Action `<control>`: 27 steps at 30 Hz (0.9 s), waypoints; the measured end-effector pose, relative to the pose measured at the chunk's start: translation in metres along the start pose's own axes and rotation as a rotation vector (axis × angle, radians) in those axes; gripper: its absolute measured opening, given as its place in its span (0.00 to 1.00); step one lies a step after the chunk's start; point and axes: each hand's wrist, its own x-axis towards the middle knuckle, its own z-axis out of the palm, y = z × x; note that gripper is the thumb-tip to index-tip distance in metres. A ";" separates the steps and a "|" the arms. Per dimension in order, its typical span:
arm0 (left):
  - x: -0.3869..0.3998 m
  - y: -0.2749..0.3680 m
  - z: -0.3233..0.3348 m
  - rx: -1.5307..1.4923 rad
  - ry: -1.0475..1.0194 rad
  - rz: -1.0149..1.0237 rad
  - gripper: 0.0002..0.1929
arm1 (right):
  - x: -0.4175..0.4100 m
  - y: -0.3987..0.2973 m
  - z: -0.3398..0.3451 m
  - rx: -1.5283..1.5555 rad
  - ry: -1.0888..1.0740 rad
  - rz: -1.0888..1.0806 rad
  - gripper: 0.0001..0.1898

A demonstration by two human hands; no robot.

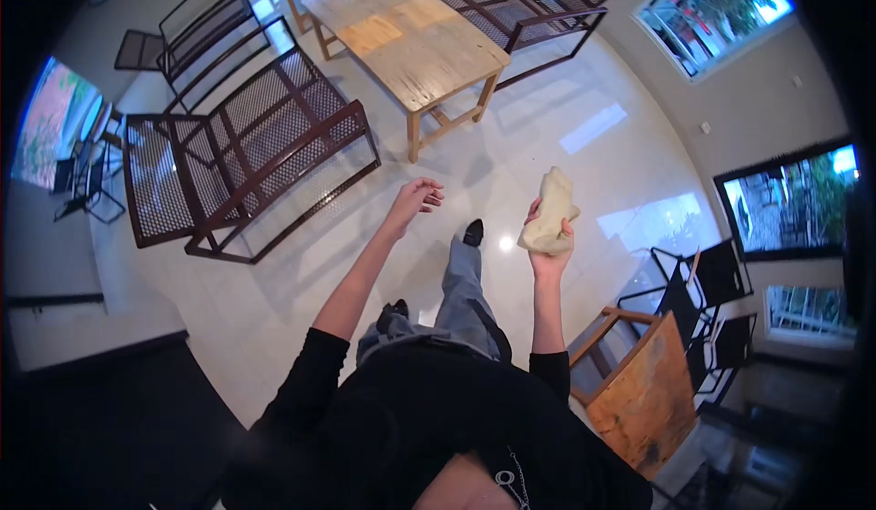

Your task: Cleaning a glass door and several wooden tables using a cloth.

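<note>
A folded pale-yellow cloth [549, 212] rests in my right hand [553, 261], with the fingers and thumb wrapped around its sides. Part of the palm is hidden beneath it. My left hand [413, 203] hangs in the air over the tiled floor, holding nothing, its fingers loosely curled and a little apart. Ahead of both hands is a low wooden table [417, 51] with a pale, worn top. The nearest thing to my left hand is a dark metal mesh bench [274, 113] with brown framing.
Another mesh seat [506, 10] stands beyond the table. At right, a small wooden table [643, 394] with a stained top stands near black folding chairs [712, 277]. Windows [787, 202] line the right wall. A dark surface [116, 414] lies at lower left. Glossy floor [506, 140] stretches ahead.
</note>
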 end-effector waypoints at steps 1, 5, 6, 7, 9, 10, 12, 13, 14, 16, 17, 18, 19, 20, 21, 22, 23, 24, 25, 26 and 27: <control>0.017 0.003 -0.003 0.004 0.045 -0.029 0.10 | 0.022 -0.012 0.001 -0.004 0.009 -0.010 0.34; 0.074 0.001 -0.023 -0.066 0.235 0.022 0.09 | 0.102 -0.045 0.016 -0.005 0.073 0.056 0.34; 0.083 -0.004 -0.017 -0.082 0.262 0.006 0.09 | 0.125 -0.054 0.024 0.005 0.073 0.088 0.34; 0.100 0.001 -0.009 -0.075 0.284 -0.018 0.09 | 0.150 -0.058 0.029 0.019 0.058 0.117 0.34; 0.136 0.018 0.003 -0.056 0.327 -0.061 0.09 | 0.192 -0.063 0.041 -0.045 0.075 0.154 0.34; 0.151 0.024 0.008 -0.063 0.339 -0.059 0.09 | 0.211 -0.067 0.045 -0.112 0.088 0.158 0.34; 0.171 0.030 0.021 -0.142 0.254 0.055 0.08 | 0.249 -0.072 0.050 -0.185 0.099 0.175 0.34; 0.180 0.032 0.026 -0.182 0.210 0.113 0.08 | 0.267 -0.072 0.049 -0.165 0.097 0.219 0.34; 0.189 0.035 0.027 -0.189 0.219 0.117 0.08 | 0.285 -0.070 0.049 -0.144 0.094 0.260 0.34; 0.208 0.035 0.016 -0.152 0.292 0.056 0.10 | 0.325 -0.061 0.050 -0.124 0.080 0.326 0.33; 0.215 0.036 0.010 -0.135 0.320 0.021 0.10 | 0.340 -0.057 0.050 -0.132 0.079 0.359 0.33; 0.224 0.039 0.004 -0.139 0.323 0.026 0.10 | 0.353 -0.054 0.049 -0.141 0.077 0.389 0.33; 0.234 0.041 -0.003 -0.175 0.383 0.032 0.09 | 0.368 -0.052 0.048 -0.152 0.074 0.414 0.33; 0.245 0.044 -0.012 -0.209 0.436 0.039 0.08 | 0.383 -0.048 0.043 -0.158 0.067 0.408 0.33; 0.257 0.046 -0.022 -0.213 0.424 0.047 0.08 | 0.398 -0.044 0.038 -0.193 0.090 0.426 0.33; 0.263 0.043 -0.043 -0.214 0.489 0.031 0.09 | 0.412 -0.031 0.033 -0.215 0.114 0.458 0.33; 0.272 0.041 -0.060 -0.218 0.551 0.012 0.09 | 0.420 -0.015 0.039 -0.214 0.110 0.462 0.33; 0.283 0.040 -0.076 -0.217 0.554 0.016 0.09 | 0.426 0.000 0.045 -0.264 0.170 0.431 0.33; 0.295 0.042 -0.089 -0.222 0.593 -0.005 0.09 | 0.436 0.007 0.054 -0.317 0.230 0.398 0.33; 0.309 0.044 -0.102 -0.228 0.635 -0.027 0.09 | 0.451 0.008 0.056 -0.320 0.226 0.401 0.33; 0.326 0.048 -0.106 -0.238 0.666 -0.051 0.09 | 0.465 0.005 0.055 -0.286 0.243 0.431 0.32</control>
